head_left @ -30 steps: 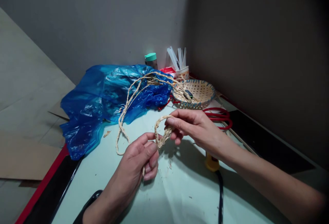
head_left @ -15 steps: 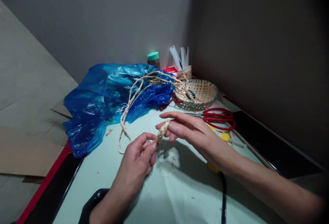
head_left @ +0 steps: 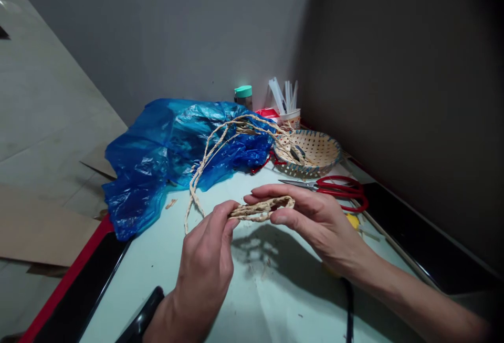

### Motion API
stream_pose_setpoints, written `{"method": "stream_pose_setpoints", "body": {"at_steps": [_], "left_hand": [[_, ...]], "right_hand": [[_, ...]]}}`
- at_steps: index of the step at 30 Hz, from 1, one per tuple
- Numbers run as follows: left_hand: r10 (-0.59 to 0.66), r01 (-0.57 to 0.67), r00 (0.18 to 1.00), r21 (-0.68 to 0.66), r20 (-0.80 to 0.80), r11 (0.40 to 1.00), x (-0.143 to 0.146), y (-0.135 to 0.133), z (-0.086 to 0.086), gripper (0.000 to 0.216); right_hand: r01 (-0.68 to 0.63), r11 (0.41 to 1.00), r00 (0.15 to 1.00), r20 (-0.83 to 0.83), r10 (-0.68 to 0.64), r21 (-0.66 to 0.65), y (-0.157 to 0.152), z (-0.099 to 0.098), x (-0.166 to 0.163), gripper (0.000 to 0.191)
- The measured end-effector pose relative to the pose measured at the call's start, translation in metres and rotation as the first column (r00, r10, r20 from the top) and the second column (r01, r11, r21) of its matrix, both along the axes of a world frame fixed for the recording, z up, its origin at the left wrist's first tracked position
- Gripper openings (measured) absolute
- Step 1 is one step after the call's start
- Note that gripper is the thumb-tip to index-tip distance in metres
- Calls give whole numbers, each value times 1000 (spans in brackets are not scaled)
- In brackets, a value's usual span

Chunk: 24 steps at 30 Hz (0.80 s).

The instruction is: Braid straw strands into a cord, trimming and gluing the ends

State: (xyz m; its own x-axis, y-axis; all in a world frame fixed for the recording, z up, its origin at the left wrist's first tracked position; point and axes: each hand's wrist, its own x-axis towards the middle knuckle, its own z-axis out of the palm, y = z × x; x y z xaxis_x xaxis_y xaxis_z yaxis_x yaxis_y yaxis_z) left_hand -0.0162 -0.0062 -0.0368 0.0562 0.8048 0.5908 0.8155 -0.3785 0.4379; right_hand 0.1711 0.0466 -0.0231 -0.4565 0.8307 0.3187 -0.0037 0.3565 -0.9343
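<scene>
A small looped piece of braided straw cord is held edge-on above the table. My left hand pinches its left end between thumb and fingers. Around its right end curves my right hand, thumb below and fingers above, apart from one another; the fingers lie at or just behind the loop, and whether they press on it I cannot tell. A long straw cord runs from beside my left hand up over a blue plastic bag and into a woven basket.
Red-handled scissors lie behind my right hand, near a yellow object. At the back stand a jar with a green lid and a paper cup holding white sticks. A black cable runs along the front right.
The straw piece has turned from upright and narrow to lying sideways, its loop showing. My right hand has turned, bringing its thumb under the piece. The view has shifted slightly.
</scene>
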Motion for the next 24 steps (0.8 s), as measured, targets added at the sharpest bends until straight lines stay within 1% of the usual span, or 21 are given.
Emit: {"method": "stream_pose_setpoints", "body": {"at_steps": [6,9,12,16,19,21,24], "left_hand": [[-3,23,994,181,-113,983,-2,-3,0,23],[4,38,985,239,-173,970,-3,-3,1,25],[17,37,978,250,-210,968,-4,-4,2,29],[37,20,978,266,-205,964,-5,-2,3,34],[49,13,975,283,-214,959,-6,-1,3,34],[45,25,971,290,-233,957,-6,-2,4,34],[52,35,960,302,-274,953,-7,-3,3,37]], "right_hand": [[7,999,1000,-14,-6,32,-1,2,1,22],[11,1000,1000,-9,-11,26,-3,4,1,21],[12,1000,1000,-14,-11,12,-4,6,1,22],[26,999,1000,12,-26,31,-3,8,0,22],[37,995,998,47,-41,91,-4,9,2,25],[41,987,997,65,-51,157,-5,11,3,29],[24,975,998,53,-37,221,-7,12,3,33]]}}
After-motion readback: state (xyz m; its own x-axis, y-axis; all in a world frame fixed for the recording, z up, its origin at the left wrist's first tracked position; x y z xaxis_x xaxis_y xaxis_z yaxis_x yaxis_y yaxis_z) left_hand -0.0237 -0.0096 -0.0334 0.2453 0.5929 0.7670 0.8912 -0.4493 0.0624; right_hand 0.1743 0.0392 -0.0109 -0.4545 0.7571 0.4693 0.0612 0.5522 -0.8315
